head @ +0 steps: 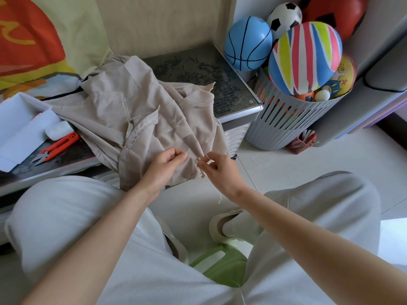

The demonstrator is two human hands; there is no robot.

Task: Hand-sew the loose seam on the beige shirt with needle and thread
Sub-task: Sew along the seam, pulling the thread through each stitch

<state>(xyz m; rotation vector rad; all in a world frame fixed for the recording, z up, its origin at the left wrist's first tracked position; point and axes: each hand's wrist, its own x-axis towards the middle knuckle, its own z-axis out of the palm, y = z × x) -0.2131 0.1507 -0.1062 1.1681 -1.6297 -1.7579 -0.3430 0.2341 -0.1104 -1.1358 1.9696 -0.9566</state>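
The beige shirt (141,111) lies crumpled across the middle of the dark worktop (198,67), and its lower part hangs over the front edge toward the person's knees. The left hand (168,160) has its grip closed on a fold of the hanging cloth, thumb and curled fingers pinching it just below that edge. The fingers hide the cloth under them.

The right hand (217,170) is just beside it. Its grip is a tight pinch of thumb and forefinger on the needle (206,158), which shows only as a thin pale sliver pointing up toward the cloth. Whether its tip is in the cloth cannot be told. A faint thread (219,198) dangles below the right wrist, and its upper end is lost behind the hand.

Near the front left corner lie orange snips (57,146), beside a white box (19,126) partly cut off by the frame. Off the right edge, on the floor, stands a slatted basket (286,126) of balls.
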